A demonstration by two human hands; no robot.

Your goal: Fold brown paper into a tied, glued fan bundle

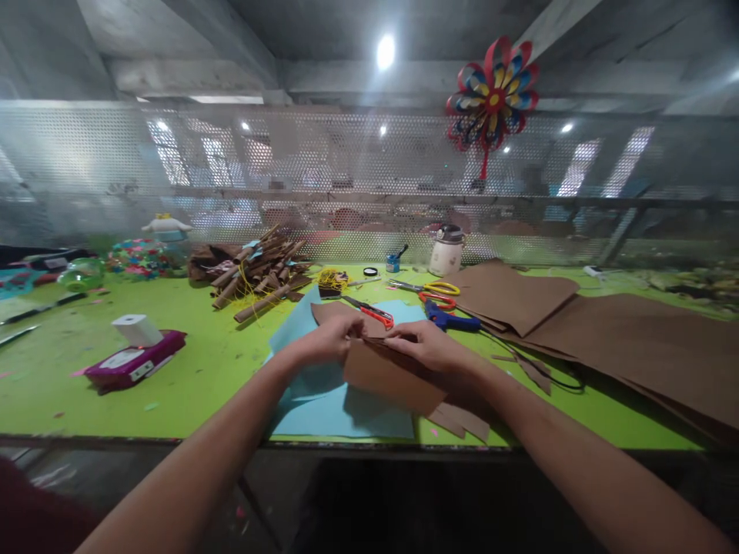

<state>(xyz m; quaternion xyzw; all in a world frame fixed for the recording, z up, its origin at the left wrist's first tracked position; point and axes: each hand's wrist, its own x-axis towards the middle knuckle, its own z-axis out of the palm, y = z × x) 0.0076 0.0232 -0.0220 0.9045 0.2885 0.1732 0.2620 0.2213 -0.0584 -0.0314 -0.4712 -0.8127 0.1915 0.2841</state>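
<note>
Right by the middle of the table's front edge, a folded brown sheet point(396, 378) is held up at a slant above pale blue sheets point(346, 422), its broad face toward the wearer. The left hand point(335, 338) has its fingers curled close together, pinching the sheet at its upper left corner (the very tips are partly hidden). The right hand point(426, 346) grips the top edge, its fingers nearly flat and pressed together over the paper, with only a small gap between the two hands. Brown strips point(459, 421) lie beneath the right forearm, near the front edge.

Just beyond the hands rests a red utility knife point(378, 313); a blue glue gun point(456, 318) and yellow-handled scissors point(442, 288) lie to its right. Large brown sheets point(647, 338) spread toward the right edge of the table point(213, 404). Along the far edge stand a small blue jar point(392, 265) and a pale dark-lidded pot point(446, 254), with brown paper rolls point(262, 285) heaped farther left. Toward the left edge, a white block point(137, 330) sits on a purple case point(138, 363).
</note>
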